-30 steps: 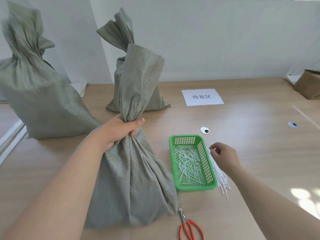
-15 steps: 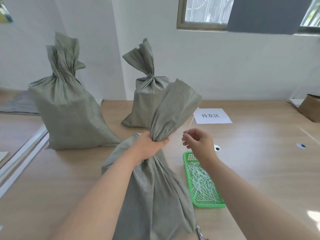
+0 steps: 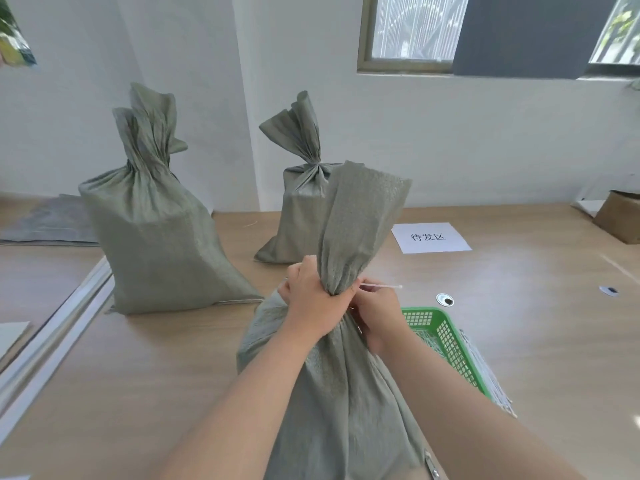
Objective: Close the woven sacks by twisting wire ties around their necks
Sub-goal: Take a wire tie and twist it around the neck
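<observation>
A grey-green woven sack (image 3: 346, 403) stands on the table right in front of me. My left hand (image 3: 311, 299) is clenched around its gathered neck, and the loose top flares upward above my fist. My right hand (image 3: 377, 313) presses against the neck from the right, pinching a white wire tie (image 3: 384, 287) whose free end sticks out to the right. Two more sacks, one at the left (image 3: 156, 244) and one at the back (image 3: 301, 209), stand with cinched necks.
A green plastic basket (image 3: 446, 337) of white wire ties sits to the right of the sack, with a bundle of ties (image 3: 488, 375) beside it. A paper label (image 3: 431, 237) lies farther back. A cardboard box (image 3: 620, 216) sits at the far right.
My right hand picked a tie from beside the basket, lifted it and brought it against the sack's neck. My view tilted upward. My left hand kept its grip.
</observation>
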The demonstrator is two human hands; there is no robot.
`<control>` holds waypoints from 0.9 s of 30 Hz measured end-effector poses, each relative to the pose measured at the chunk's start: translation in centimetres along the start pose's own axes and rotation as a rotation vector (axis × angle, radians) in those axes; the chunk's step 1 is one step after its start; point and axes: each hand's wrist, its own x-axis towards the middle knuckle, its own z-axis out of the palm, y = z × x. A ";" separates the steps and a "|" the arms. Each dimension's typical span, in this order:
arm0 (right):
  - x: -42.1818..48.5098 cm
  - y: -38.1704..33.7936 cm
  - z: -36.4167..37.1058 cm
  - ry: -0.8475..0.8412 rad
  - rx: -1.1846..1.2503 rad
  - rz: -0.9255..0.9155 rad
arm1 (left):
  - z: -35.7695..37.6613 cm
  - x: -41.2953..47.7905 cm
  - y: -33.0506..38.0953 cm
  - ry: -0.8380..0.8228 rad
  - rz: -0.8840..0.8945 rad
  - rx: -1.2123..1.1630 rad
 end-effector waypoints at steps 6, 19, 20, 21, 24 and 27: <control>-0.6 0.1 -0.1 -0.148 -0.076 0.052 | -0.6 -0.2 -0.2 -0.015 -0.029 0.082; 1.0 -0.6 -1.5 -0.281 -0.004 0.230 | -1.0 -1.0 0.1 -0.126 -0.175 -0.209; 1.1 -0.7 -1.7 -0.285 -0.007 0.234 | -1.2 -1.0 0.2 -0.134 -0.192 -0.234; 1.2 -0.9 -2.0 -0.294 -0.012 0.237 | -1.3 -1.1 0.2 -0.141 -0.203 -0.244; 1.4 -1.4 -2.9 -0.304 -0.008 0.216 | -1.2 -1.0 0.3 -0.151 -0.199 -0.228; 1.7 -1.9 -4.2 -0.162 0.057 0.158 | -1.0 -1.0 0.3 -0.132 -0.205 -0.222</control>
